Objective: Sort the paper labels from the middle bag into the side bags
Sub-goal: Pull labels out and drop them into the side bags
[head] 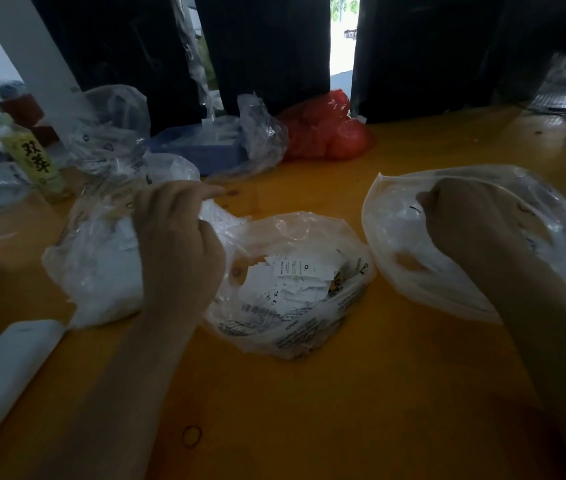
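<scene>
Paper labels [292, 275] lie in our middle bag [309, 327]. Our left hand [179, 244] pinches some over the left bag [94, 268]. Our right hand [461, 223], curled, reaches into the right bag [395, 271]; holding? We cannot tell. Next we should let go.

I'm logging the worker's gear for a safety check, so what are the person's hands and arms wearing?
Nothing shows: the left hand and right hand are bare, without gloves, and no rings, watch or wristband can be seen. Both forearms are bare as far as the frame shows, with no sleeves in view.
</scene>
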### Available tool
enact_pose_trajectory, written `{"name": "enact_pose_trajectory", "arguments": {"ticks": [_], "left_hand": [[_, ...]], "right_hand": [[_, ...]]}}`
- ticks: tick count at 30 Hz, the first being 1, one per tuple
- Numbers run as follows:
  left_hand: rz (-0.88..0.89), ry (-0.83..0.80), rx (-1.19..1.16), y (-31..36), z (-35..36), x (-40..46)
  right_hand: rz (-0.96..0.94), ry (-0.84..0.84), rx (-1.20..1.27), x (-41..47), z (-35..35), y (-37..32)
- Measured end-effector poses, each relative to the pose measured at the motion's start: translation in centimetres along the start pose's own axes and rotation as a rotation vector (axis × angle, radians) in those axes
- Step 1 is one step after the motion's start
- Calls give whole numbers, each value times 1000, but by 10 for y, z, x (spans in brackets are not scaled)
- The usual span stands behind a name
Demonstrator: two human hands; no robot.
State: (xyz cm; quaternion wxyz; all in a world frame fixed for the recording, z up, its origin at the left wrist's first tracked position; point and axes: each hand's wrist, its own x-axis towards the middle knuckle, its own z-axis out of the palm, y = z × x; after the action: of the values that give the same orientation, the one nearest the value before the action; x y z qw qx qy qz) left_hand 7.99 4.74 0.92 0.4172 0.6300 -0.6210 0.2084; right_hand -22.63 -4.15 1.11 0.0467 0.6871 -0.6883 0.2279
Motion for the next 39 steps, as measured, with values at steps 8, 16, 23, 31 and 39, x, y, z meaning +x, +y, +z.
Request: {"name": "enact_pose_trajectory", "arguments": {"ticks": [8,16,23,31,39], "left_hand": [[131,-266,-274,25,27,-26],[148,-301,-314,25,29,-29],[127,-318,-328,30,26,-30],[115,-315,-356,37,23,-30],[-36,-373,-511,43,21,-32]], "right_hand": [[32,11,363,0,4,0],[41,-123,347,2,6,6],[14,-36,215,-2,6,1],[236,-210,918,-5,-9,-14],[73,-276,1237,-13,-13,-24]]}}
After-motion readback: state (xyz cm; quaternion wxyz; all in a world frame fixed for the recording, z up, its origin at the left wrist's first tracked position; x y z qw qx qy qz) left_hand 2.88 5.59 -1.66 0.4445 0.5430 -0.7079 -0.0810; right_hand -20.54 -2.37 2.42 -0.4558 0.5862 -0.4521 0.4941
